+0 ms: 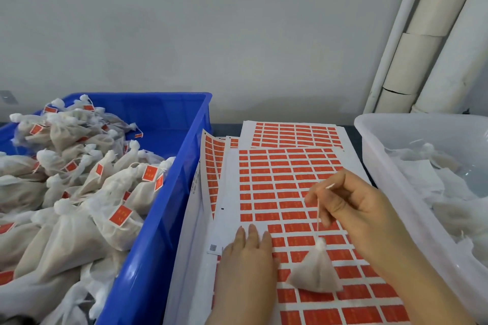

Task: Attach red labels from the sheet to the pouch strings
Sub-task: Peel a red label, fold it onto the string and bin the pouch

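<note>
- Head view: our right hand [351, 206] is pinching the pouch string [318, 215] between thumb and fingertips, above the label sheet [232, 187].
- The mesh pouch [315, 270] is hanging from that string, low over the red labels [264, 187], just beside our left hand [245, 258]; we cannot tell whether it is touching them.
- Our left hand is lying flat on the sheet, fingers straight and close together.
- Labelled pouches [118, 185] are filling the blue crate [179, 166] on our left; a translucent tub [380, 155] is sitting on our right.

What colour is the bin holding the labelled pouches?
The bin is blue, clearest in the head view.
</note>
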A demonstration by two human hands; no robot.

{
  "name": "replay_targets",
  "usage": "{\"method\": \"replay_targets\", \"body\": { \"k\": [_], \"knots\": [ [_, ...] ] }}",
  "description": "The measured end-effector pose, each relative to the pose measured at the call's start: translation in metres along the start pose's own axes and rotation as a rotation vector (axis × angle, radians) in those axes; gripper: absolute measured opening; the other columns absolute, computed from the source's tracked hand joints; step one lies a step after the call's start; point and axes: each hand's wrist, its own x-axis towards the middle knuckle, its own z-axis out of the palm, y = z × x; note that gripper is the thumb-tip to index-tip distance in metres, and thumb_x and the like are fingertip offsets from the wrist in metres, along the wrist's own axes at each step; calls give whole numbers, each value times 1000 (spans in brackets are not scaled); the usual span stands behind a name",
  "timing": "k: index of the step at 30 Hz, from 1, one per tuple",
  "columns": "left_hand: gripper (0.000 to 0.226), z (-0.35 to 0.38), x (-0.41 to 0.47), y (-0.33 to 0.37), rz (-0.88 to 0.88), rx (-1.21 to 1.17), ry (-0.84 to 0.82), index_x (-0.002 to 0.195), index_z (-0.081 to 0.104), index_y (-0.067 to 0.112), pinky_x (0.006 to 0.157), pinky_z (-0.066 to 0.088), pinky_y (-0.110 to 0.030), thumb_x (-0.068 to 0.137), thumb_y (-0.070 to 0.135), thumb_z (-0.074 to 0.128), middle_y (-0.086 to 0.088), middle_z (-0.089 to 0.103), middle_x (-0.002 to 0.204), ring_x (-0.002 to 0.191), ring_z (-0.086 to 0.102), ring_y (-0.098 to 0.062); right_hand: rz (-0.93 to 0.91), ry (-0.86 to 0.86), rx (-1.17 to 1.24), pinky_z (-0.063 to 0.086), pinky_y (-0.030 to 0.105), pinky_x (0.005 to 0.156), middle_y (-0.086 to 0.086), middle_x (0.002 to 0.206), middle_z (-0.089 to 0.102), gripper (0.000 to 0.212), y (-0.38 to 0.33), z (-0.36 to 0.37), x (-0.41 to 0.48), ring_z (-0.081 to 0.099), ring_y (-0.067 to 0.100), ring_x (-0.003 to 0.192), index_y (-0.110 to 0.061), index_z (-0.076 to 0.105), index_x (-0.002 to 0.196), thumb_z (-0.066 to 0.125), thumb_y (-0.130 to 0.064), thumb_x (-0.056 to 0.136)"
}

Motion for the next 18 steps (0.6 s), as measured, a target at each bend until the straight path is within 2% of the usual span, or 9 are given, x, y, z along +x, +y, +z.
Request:
{"method": "replay_targets", "body": {
  "k": [2, 4, 6, 8, 11, 13, 15, 17, 18],
  "knots": [
    [53, -9, -13, -3, -4, -78, 97, 145, 26, 30, 112, 29, -40, 97, 42, 42, 2, 29, 154, 140, 31, -22, 0, -25, -58, 46, 4, 60, -21, 76, 65, 26, -5, -1, 0, 61, -2, 75, -29, 59, 79, 49, -50, 69],
    [39, -29, -25, -5, -6, -369, 243, 135, 38, 38, 102, 41, -28, 97, 44, 39, 15, 48, 137, 123, 49, -10, -8, -62, -91, 46, 3, 61, -27, 84, 63, 32, -10, 0, 1, 58, -8, 86, -31, 59, 77, 48, -57, 63],
    [45, -50, -34, -4, 78, -695, 375, 129, 41, 48, 93, 41, -13, 86, 57, 31, 31, 49, 121, 111, 50, 5, -31, -99, -129, 46, 4, 63, -27, 87, 62, 32, -13, 3, 5, 57, -8, 87, -32, 59, 77, 48, -59, 62],
    [42, -66, -34, -2, 269, -925, 377, 111, 45, 57, 77, 39, 2, 73, 65, 30, 45, 51, 101, 96, 51, 19, -59, -120, -153, 47, 5, 64, -25, 84, 62, 26, -15, 9, 12, 57, -6, 85, -33, 60, 76, 50, -55, 66],
    [17, -72, -26, -4, 398, -1086, 322, 95, 55, 48, 65, 43, 2, 83, 49, 44, 39, 63, 84, 86, 59, 18, -65, -102, -121, 48, 6, 64, -26, 81, 62, 8, -15, 21, 24, 58, -6, 83, -35, 61, 76, 59, -43, 79],
    [12, -67, -16, -10, 331, -1174, 357, 89, 64, 29, 62, 48, -6, 91, 28, 52, 19, 70, 75, 73, 67, 3, -48, -77, -96, 45, 2, 63, -30, 83, 62, 5, -11, 29, 30, 57, -8, 84, -39, 61, 77, 61, -41, 82],
    [14, -59, -10, -19, 164, -1261, 342, 86, 65, 14, 55, 52, -13, 92, 20, 54, 8, 68, 63, 57, 65, -5, 4, -75, -105, 43, 0, 61, -35, 91, 61, 13, -3, 41, 34, 58, -10, 88, -45, 59, 86, 53, -54, 78],
    [14, -50, -4, -28, -74, -1315, 344, 87, 63, 12, 47, 50, -17, 93, 21, 54, 4, 64, 58, 46, 60, -6, 99, -109, -235, 45, 7, 79, -33, 122, 50, 34, 14, 57, 36, 51, -6, 109, -51, 48, 111, 47, -60, 79],
    [13, -45, -1, -32, -191, -1266, 361, 90, 62, 14, 44, 48, -17, 95, 23, 53, 3, 64, 64, 47, 59, -6, 164, -130, -329, 43, 20, 93, -25, 137, 41, 49, 24, 66, 35, 44, 1, 122, -49, 38, 127, 48, -60, 80]
  ]
}}
